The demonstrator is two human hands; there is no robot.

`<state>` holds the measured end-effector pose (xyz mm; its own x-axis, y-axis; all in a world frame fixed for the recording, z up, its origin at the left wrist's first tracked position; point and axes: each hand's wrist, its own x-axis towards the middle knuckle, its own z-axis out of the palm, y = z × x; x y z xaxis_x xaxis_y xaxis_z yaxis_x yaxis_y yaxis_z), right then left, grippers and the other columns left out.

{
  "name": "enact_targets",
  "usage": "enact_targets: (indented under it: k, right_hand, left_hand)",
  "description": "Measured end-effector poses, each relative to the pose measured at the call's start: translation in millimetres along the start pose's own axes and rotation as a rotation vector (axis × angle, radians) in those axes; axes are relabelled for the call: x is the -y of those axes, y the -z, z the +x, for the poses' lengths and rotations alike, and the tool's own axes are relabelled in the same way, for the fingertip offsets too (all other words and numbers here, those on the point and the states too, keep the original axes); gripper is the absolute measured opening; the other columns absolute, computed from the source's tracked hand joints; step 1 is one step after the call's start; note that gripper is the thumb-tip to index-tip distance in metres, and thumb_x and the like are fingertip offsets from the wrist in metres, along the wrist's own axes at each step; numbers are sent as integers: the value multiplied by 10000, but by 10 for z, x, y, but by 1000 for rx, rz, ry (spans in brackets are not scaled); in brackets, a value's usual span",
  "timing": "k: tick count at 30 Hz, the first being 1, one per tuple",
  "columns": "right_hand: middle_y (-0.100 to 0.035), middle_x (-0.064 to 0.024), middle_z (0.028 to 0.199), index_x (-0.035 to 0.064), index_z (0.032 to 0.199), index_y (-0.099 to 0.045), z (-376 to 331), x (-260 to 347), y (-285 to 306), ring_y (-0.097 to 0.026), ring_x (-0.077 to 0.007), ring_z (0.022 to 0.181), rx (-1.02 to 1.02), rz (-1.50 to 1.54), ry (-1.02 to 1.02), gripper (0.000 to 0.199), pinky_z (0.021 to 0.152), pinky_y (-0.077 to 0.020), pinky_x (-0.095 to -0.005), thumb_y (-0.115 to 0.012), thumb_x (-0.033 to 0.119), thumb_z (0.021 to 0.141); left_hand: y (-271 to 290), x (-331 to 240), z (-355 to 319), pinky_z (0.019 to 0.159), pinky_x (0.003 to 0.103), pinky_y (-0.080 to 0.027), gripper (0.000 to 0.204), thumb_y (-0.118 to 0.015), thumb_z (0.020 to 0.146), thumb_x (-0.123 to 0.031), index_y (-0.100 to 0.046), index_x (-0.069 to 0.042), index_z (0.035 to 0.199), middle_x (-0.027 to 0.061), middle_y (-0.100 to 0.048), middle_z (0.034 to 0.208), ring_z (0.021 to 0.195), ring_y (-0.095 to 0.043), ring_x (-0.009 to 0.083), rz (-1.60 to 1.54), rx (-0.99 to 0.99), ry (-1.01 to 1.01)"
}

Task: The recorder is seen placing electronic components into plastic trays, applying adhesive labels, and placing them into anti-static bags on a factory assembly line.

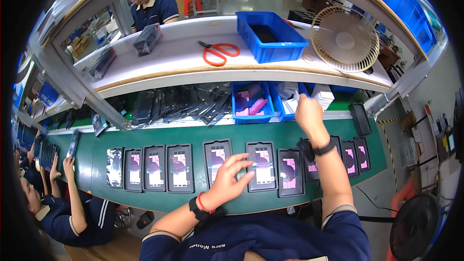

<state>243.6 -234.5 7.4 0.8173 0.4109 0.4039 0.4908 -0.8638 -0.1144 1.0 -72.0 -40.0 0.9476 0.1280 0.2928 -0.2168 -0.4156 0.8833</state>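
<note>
My left hand (229, 179) hovers with its fingers spread, holding nothing, between two black trays. One black tray (249, 164) lies just right of it, with a pink and white patterned piece inside; another black tray (208, 170) is partly covered by the hand. My right hand (309, 116) reaches forward to a blue bin (282, 109) of white paper-like pieces (290, 97). Its fingertips are over the bin's right side, and I cannot make out what is between them. Beside that bin stands another blue bin (252, 120) with pink pieces.
More black trays (167, 183) line the green table (159, 205) on both sides. A white stack (323, 95) stands right of the bins. Overhead, the shelf (181, 63) holds orange-handled scissors (220, 54), a blue crate (285, 53) and a fan (345, 41). A co-worker (79, 222) sits left.
</note>
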Motion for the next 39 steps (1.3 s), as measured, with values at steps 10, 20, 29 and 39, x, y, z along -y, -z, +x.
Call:
enact_targets:
  k: [10, 20, 29, 39]
  right_hand:
    - [-647, -130, 853, -21, 989, -611, -948, 1216, 281, -618, -226, 781, 222, 940, 545, 349, 607, -512, -334, -726, 101, 682]
    - [-617, -20, 653, -1, 707, -631, -719, 2079, -108, -533, -58, 576, 861, 1284, 146, 117, 529, -436, -213, -730, 55, 738]
    - [-626, -46, 639, 0, 748, -641, -745, 3479, -784, -549, -82, 563, 693, 1299, 261, 151, 535, -450, -259, -690, 141, 768]
    - [-593, -28, 602, 8, 659, -605, -1116, 4004, -628, -513, -61, 536, 1094, 1135, 439, 239, 479, -401, -219, -732, 186, 755]
  left_hand:
    - [61, 191, 96, 1007, 395, -371, 432, -422, 954, -195, -333, 2, 1329, 128, -434, 1313, 1184, -456, 247, -1367, -103, 271]
    - [791, 289, -580, 653, 336, -565, 368, -543, 894, -114, -439, -11, 1232, 109, -585, 1071, 909, -622, 218, -1072, -392, 337]
    - [1648, 508, -1549, 572, 296, -569, 311, -586, 851, -73, -510, 30, 1134, 138, -638, 939, 769, -655, 217, -740, -977, 391]
    - [1789, 565, -1719, 463, 219, -478, 305, -632, 793, 12, -546, 10, 1085, 82, -639, 905, 694, -624, 137, -637, -1118, 360]
